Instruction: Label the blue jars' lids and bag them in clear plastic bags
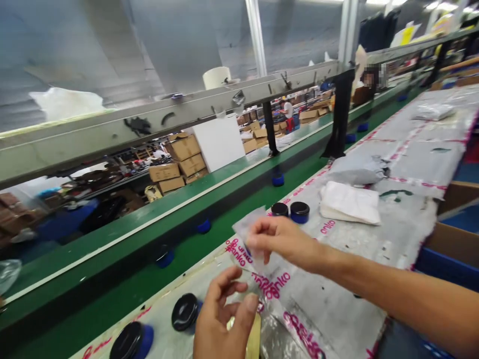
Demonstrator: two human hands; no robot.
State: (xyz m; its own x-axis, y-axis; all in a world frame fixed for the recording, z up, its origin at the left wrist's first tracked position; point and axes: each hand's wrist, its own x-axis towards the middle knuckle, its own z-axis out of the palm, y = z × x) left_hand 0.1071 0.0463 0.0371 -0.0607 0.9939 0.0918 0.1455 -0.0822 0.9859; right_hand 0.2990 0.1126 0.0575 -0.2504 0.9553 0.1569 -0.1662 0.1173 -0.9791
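Pinched in the fingers of my right hand (282, 239) is a thin, translucent white sheet (251, 224), perhaps a small bag; I cannot tell which. My left hand (226, 319) is near the bottom, its fingers loosely curled and apart from the thumb, with nothing seen between them. A yellowish flat piece (254, 336) lies partly hidden behind that hand. Just left of it is a blue jar with a black lid (185, 312), and another such jar (130, 341) is nearer the bottom edge. Two more black-lidded jars (300, 212) stand beyond my right hand.
Printed white plastic sheeting (352, 259) covers the bench. A stack of white sheets (350, 202) and a clear bag (355, 172) lie on it. Alongside runs a green conveyor (224, 214) with several blue items. A metal rail (168, 119) crosses above; cardboard boxes (187, 154) are beyond.
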